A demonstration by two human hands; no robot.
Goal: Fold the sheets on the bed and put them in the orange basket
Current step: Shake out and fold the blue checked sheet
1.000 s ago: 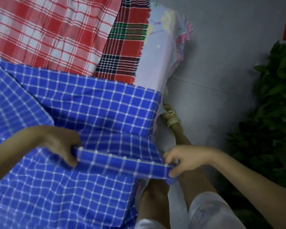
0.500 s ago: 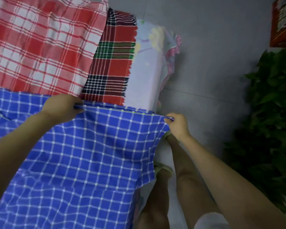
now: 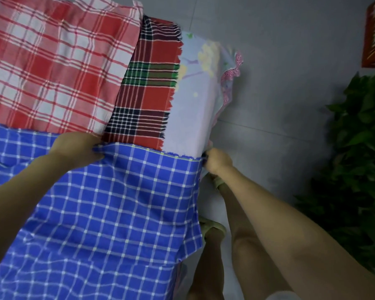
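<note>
The left hand (image 3: 76, 150) is pinching the far edge of the blue checked sheet (image 3: 121, 213), and the right hand (image 3: 218, 161) is clutching its corner. The sheet is lying spread over the bed (image 3: 195, 118), its far edge touching two red plaid sheets (image 3: 52, 61).

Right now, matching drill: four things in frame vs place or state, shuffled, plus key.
Things:
1 blue checked sheet
2 red-and-white plaid sheet
3 dark tartan cloth
4 leafy plant

Places or states:
A far right of view
B top left of view
C edge gripped by left hand and right hand
D between plaid sheet and pale floral bedding

Pairs: 1-C; 2-B; 3-D; 4-A
</note>
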